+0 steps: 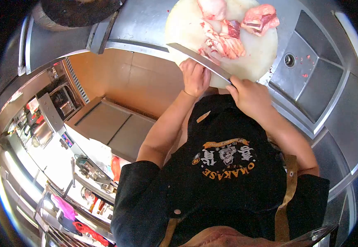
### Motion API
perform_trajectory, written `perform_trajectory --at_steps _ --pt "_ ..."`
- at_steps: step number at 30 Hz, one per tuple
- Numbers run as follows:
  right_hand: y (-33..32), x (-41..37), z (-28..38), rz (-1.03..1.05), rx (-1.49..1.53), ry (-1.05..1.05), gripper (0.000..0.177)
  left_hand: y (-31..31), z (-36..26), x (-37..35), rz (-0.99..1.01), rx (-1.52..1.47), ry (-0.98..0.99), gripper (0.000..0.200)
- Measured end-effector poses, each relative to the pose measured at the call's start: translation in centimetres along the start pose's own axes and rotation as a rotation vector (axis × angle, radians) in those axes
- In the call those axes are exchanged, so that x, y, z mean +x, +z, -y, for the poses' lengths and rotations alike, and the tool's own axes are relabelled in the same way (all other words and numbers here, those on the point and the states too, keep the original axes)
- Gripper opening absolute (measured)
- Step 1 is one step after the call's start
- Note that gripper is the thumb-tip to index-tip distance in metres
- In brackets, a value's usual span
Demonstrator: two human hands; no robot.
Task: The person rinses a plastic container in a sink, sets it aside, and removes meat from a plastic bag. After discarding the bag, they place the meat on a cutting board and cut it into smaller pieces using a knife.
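Observation:
My right hand point(251, 100) is wrapped around the handle of a large kitchen knife point(205, 61). Its long blade slants up and left over the near part of a round white cutting board point(177, 26). Just on the near side of the blade, my left hand point(196, 77) has its fingers curled in at the board's edge; anything in them is hidden. A small strip of red meat shows right beyond the blade. Farther back on the board lie a ragged, fatty piece of raw meat point(227, 43), a pale lump of meat point(212, 8) and a red chunk of meat point(261, 19).
To the right of the board is a metal sink point(288, 84) with a drain and some meat scraps. A dark round pan point(78, 10) sits at the upper left. Steel counters point(113, 127) and shelves with kitchen tools stand on the left.

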State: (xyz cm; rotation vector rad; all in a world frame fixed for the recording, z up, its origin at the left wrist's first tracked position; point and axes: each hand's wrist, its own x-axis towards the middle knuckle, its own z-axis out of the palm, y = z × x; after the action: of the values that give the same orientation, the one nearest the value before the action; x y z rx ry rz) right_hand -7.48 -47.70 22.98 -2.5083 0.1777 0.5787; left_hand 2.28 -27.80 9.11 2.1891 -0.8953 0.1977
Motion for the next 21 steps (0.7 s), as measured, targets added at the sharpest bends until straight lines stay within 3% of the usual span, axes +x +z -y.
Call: perform_trajectory --at_steps 8,11,13,16,17,21 --pt "0.2 -2.6 -2.1 0.013 -0.010 0.035 0.026 0.5 -0.1 0.2 -0.025 -0.011 -0.006 0.027" --pt "3.7 4.3 -2.4 -0.163 0.107 -0.049 0.028 0.3 -0.2 0.3 -0.061 -0.042 0.012 0.026" --pt "3.9 9.2 -1.3 -0.055 0.030 -0.077 0.031 0.6 0.0 0.4 -0.083 -0.020 0.018 0.025" --pt "2.6 11.6 -0.9 -0.220 0.119 -0.032 0.034 0.2 -0.2 0.3 -0.065 -0.041 0.006 0.025" --pt "2.4 10.7 -1.4 -0.388 0.109 -0.087 0.033 0.2 0.0 0.7 -0.068 -0.018 0.021 0.025" --pt "-1.5 2.9 -0.9 -0.150 0.112 -0.008 0.034 0.2 0.0 -0.2 -0.049 -0.013 0.019 0.026"
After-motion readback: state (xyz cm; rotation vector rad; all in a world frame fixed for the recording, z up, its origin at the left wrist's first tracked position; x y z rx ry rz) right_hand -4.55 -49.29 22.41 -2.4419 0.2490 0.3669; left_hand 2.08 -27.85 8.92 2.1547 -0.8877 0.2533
